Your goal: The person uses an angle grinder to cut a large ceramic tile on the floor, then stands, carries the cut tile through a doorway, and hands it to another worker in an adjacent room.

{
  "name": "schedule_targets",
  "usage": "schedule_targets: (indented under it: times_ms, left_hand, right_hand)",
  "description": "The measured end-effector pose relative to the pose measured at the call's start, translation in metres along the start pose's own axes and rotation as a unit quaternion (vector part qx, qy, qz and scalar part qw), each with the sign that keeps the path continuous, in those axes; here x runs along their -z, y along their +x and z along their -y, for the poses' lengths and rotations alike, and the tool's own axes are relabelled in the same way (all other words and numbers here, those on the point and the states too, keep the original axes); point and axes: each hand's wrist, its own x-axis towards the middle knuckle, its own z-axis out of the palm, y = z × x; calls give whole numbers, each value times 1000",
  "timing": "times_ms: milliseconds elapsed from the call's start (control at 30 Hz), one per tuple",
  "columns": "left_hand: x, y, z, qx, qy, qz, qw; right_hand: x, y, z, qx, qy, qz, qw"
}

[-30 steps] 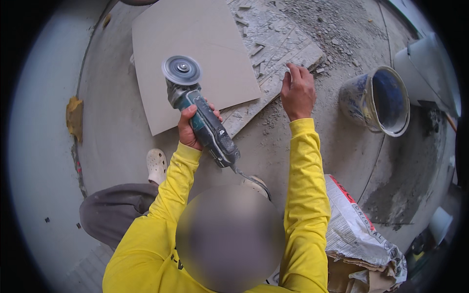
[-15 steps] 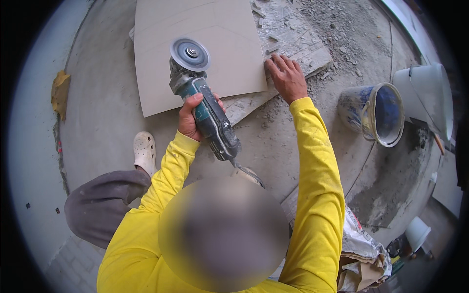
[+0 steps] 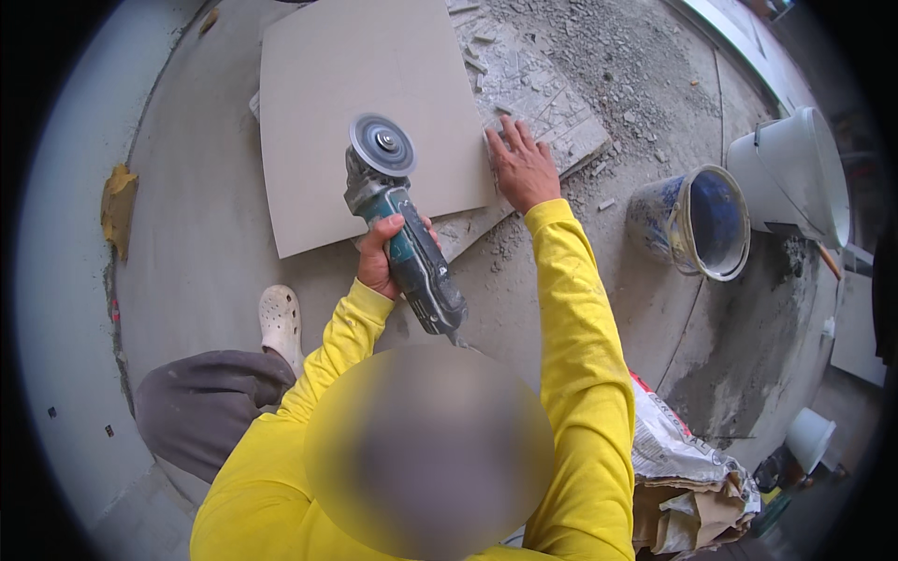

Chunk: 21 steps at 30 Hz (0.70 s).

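I hold a teal-and-black angle grinder [image 3: 412, 262] in my left hand [image 3: 379, 257], with its flat disc [image 3: 383, 140] face up over a large beige tile [image 3: 309, 112]. My right hand [image 3: 524, 164] lies at the tile's right edge, fingers apart and slightly bent, their tips on or just above the scored, debris-covered board [image 3: 580, 140] under the tile. The grinder's cord runs back from its end and is hidden behind the blurred area below it.
A stained bucket [image 3: 664, 215] stands at the right beside a white bucket [image 3: 786, 168]. A torn paper sack [image 3: 683, 467] lies at lower right, a small white pail [image 3: 809, 435] farther right. Rubble [image 3: 636, 84] covers the upper floor. A pale wall [image 3: 84, 309] runs along the left, near yellowish scrap [image 3: 120, 210].
My right hand has moved left to the tile's edge and its fingers have spread. The grinder has shifted slightly right relative to the tile. The view has also shifted a little.
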Motion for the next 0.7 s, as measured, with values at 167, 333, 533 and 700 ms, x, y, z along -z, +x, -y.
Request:
schedule_targets:
  times_ms: [167, 333, 533, 700]
  left_hand:
    - [7, 6, -4, 13, -16, 18, 1000]
    - [7, 13, -13, 12, 6, 6, 1000]
    - [-43, -22, -38, -13, 77, -42, 996]
    - [-114, -105, -76, -32, 139, -78, 987]
  right_hand:
    - [17, -22, -8, 51, -83, 49, 994]
    - [96, -84, 21, -199, 57, -65, 976]
    - [202, -67, 135, -325, 546, 246, 731]
    - [285, -53, 200, -336, 581, 218, 709]
